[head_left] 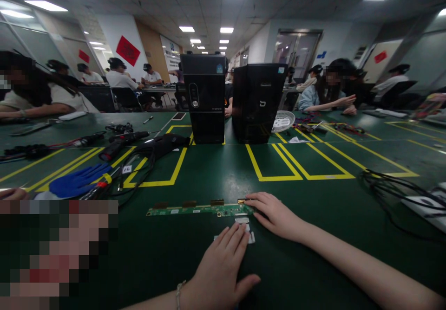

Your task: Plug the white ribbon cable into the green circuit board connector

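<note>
A long narrow green circuit board with gold connectors lies flat on the dark green table in front of me. My right hand rests at the board's right end, fingers stretched out and touching it. My left hand lies flat on the table just below the board, fingers extended over small white pieces. Neither hand grips anything.
Two black computer towers stand behind yellow floor-tape boxes. A blue glove, screwdrivers and black cables lie at the left, more cables at the right. A white basket sits beyond. Other people sit around the tables.
</note>
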Demonstrator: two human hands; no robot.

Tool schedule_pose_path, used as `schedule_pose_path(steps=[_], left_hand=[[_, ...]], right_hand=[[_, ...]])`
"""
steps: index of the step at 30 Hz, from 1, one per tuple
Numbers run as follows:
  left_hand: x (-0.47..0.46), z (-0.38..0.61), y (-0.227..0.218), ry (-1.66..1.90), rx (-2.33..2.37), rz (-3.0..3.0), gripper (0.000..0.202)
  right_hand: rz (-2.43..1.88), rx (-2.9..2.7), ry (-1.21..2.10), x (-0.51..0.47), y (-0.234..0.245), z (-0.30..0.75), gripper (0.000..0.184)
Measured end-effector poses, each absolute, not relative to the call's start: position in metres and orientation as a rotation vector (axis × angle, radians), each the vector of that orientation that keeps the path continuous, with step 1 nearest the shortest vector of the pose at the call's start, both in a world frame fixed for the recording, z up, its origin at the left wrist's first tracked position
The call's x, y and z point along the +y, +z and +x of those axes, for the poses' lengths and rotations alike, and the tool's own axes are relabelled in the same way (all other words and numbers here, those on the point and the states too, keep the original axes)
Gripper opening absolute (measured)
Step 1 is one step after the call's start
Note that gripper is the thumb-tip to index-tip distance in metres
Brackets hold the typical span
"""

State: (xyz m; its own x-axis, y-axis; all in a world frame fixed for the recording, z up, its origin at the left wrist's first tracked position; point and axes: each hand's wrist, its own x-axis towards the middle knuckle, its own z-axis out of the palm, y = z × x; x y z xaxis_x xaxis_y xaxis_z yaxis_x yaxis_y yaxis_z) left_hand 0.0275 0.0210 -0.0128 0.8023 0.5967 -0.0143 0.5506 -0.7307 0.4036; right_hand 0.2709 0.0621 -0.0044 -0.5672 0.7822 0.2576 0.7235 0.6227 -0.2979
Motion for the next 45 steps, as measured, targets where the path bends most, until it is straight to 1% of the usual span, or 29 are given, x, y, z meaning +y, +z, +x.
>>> schedule_pose_path(steps=[9, 27, 38, 45], left_hand=[[0.0241, 0.0299, -0.0101, 0.143, 0.902, 2.572, 0.076], [0.0258, 0.0323, -0.0053, 0.105, 0.93, 2.507, 0.078], [0.027, 0.0317, -0.0084, 0.145, 0.937, 2.518, 0.075], [0.0288, 0.0297, -0.0064, 0.171, 0.946, 2.509, 0.071]], right_hand=[[-1.198, -2.469, 0.254, 0.0637, -0.011, 0.2704, 0.036], [-1.198, -2.475, 0.259, 0.0631, -0.0093, 0.27, 0.036], [-1.184, -2.478, 0.256, 0.0633, -0.0137, 0.2723, 0.037], [-1.142, -2.478, 0.321, 0.0656, -0.0155, 0.2749, 0.037]])
